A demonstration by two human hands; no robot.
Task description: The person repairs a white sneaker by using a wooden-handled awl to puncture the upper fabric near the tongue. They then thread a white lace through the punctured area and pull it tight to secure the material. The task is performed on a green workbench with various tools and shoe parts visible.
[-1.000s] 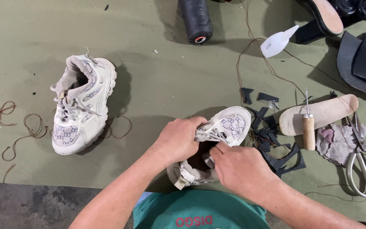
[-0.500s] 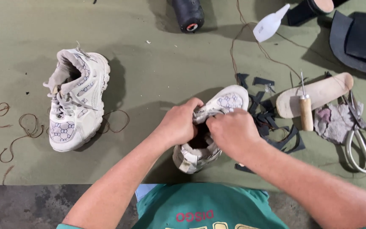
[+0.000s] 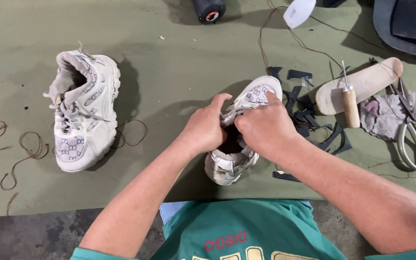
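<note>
Both hands, left hand [image 3: 207,129] and right hand [image 3: 265,129], clamp the sneaker [image 3: 239,144] mid-table [image 3: 179,72] (its mate [image 3: 82,118] sits left); the awl [image 3: 349,103] nearby could jab a careless reach.

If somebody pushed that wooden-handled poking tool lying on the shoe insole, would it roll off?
Probably a little. The awl has a rounded wooden handle, so a sideways push would likely roll it off the flat beige insole. It looks stiff and light, with a thin metal spike that could prick. The green mat looks cloth-like and might stop it soon.
</note>
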